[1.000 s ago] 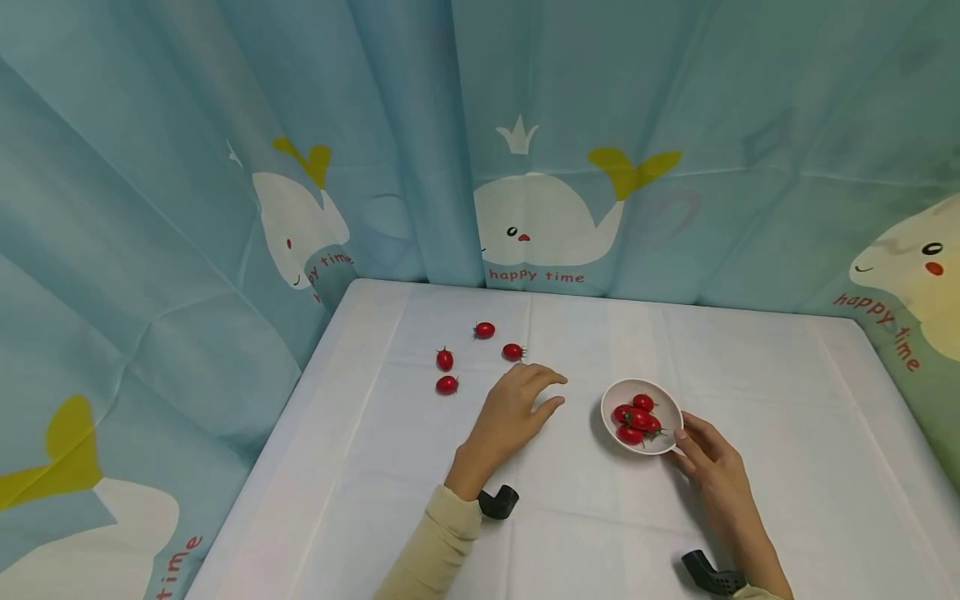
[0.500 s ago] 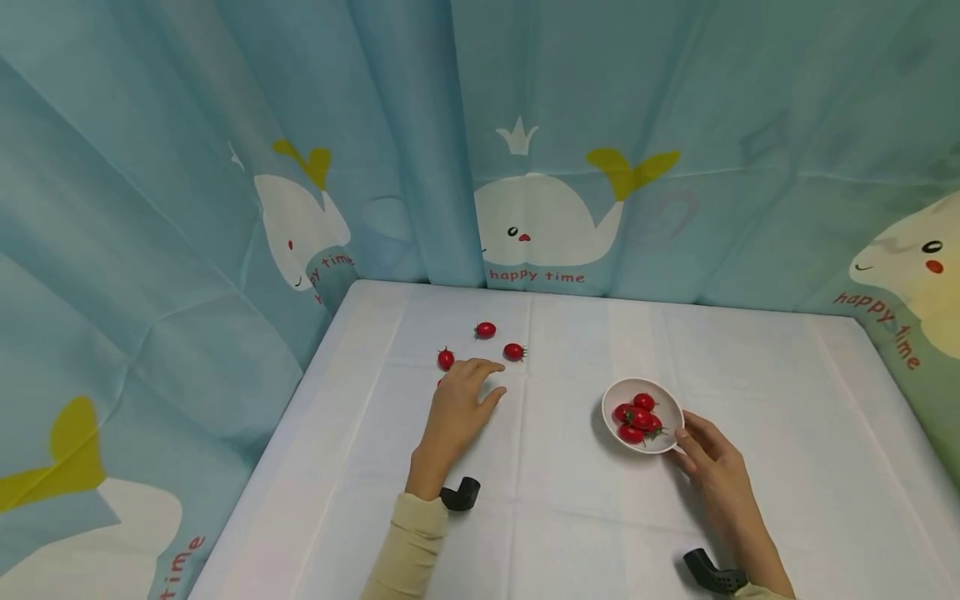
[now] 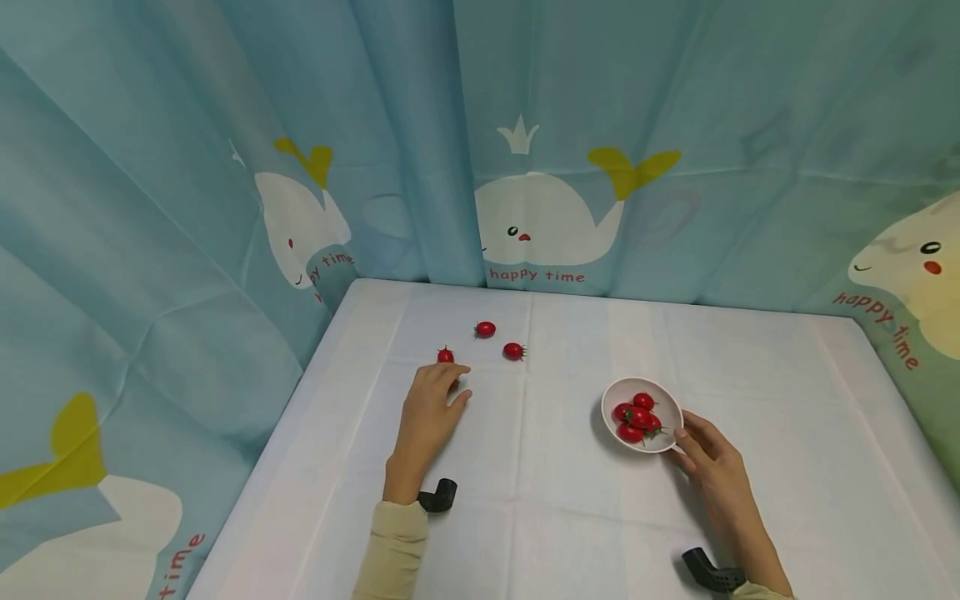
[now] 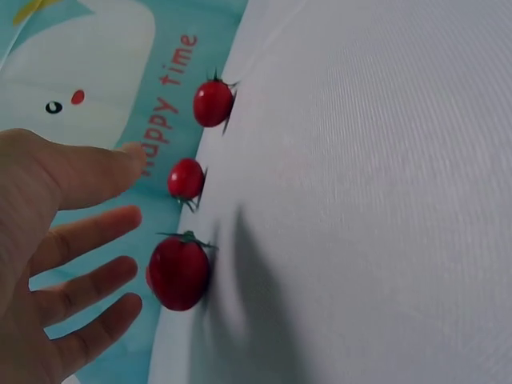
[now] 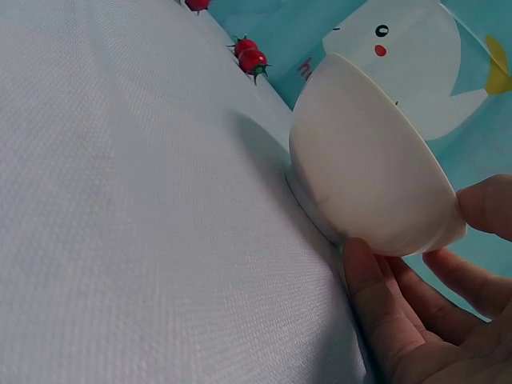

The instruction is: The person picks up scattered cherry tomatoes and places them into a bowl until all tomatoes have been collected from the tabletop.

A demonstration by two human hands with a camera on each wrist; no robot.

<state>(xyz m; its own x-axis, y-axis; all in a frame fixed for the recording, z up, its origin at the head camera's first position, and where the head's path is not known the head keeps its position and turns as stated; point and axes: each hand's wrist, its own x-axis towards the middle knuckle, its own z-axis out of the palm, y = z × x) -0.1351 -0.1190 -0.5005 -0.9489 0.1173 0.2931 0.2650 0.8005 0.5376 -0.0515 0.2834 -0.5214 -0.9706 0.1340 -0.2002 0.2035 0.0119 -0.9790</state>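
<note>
- Tomato [image 4: 180, 272] lies on the bench [image 3: 570, 517], just beside your left hand [image 3: 426, 412], whose relaxed fingers hold nothing.
- Close thumb and fingertips gently round its middle; it would likely roll if nudged.
- Your right hand [image 3: 716, 467] grips the bowl [image 5: 360, 152] at its rim; best hold it steady.

Tomato [image 5: 197, 4] clipped (top edge), left sleeve [image 3: 392, 546] cropped
</note>
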